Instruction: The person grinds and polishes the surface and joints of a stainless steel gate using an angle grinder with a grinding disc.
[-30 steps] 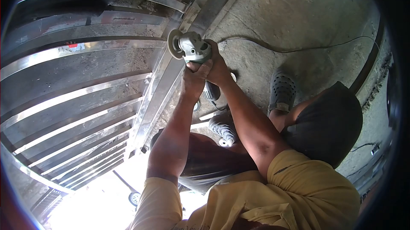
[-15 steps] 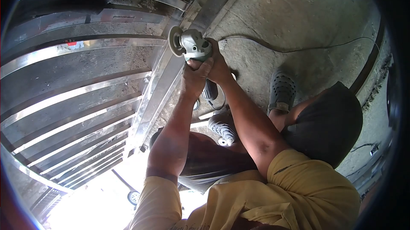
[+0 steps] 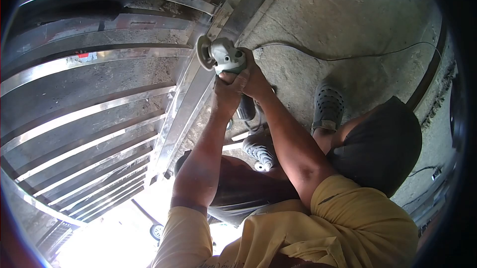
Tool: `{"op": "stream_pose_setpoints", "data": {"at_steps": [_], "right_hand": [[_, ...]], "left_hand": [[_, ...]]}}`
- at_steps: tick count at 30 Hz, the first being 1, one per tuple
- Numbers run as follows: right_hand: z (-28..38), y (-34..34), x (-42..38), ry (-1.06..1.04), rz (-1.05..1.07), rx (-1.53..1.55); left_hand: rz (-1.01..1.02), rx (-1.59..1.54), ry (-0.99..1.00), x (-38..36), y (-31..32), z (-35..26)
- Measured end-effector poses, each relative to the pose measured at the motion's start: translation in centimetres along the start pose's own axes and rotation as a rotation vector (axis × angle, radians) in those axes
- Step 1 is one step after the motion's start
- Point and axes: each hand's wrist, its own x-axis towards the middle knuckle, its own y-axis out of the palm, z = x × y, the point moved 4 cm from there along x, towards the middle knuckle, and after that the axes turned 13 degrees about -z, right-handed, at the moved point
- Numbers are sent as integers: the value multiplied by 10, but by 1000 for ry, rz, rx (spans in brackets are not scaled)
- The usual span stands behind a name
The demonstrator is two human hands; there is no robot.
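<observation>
Both my hands hold an angle grinder (image 3: 228,55) with a pale grey head and a dark body. My left hand (image 3: 229,91) wraps round its near side, just below the head. On the right, my right hand (image 3: 252,76) grips the tool with its fingers closed. The grinder's round disc (image 3: 204,52) points left, over the edge of a metal frame (image 3: 191,89). Whether the disc touches the metal I cannot tell. Several shiny metal bars (image 3: 89,104) run left from the frame's long side beam.
A thin cable (image 3: 348,59) trails over the concrete floor (image 3: 367,14) to the right. Grey perforated shoes (image 3: 328,105) are on my feet, below and right of the grinder. A wheel (image 3: 157,230) shows in the bright area at the lower left.
The grinder and both hands have moved down very slightly. The tool's dark body has shifted a little to the right and down.
</observation>
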Motion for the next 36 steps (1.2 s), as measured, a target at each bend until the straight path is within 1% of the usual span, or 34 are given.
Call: {"op": "stream_pose_setpoints", "data": {"at_steps": [1,4,6,10,12,15,16,18,19,22,24,25,28,30,33,36], "right_hand": [[1,-2,1,-1,37,-35],[8,-2,-2,60,0,22],[7,-3,-1,56,17,5],[-3,-2,-1,90,35,-2],[-12,0,0,100,22,37],[-13,-6,1,131,38,27],[-11,-7,1,143,51,13],[-21,-4,1,155,20,107],[-26,-3,2,162,5,154],[-9,-8,4,157,74,122],[-14,-6,4,154,46,140],[-16,-5,4,153,31,149],[-6,-11,7,148,99,36],[-9,-8,6,137,72,75],[-6,-10,7,135,56,65],[-4,-12,8,145,61,41]], "left_hand": [[-5,-10,7,0,1,2],[-6,-16,20,-1,1,3],[4,11,27,-3,0,-9],[30,38,-40,-4,2,-3],[34,88,-47,-6,1,-15],[29,-43,-2,0,11,10],[22,8,4,2,11,18],[4,107,19,5,11,19],[5,101,21,5,11,20],[2,107,19,-6,9,-1],[-11,134,15,-8,7,-9],[-17,144,24,-7,8,-5],[-9,140,35,-4,9,5],[27,86,25,-6,8,-2],[12,84,22,-8,6,-11],[-8,65,21,-5,9,-2]]}}
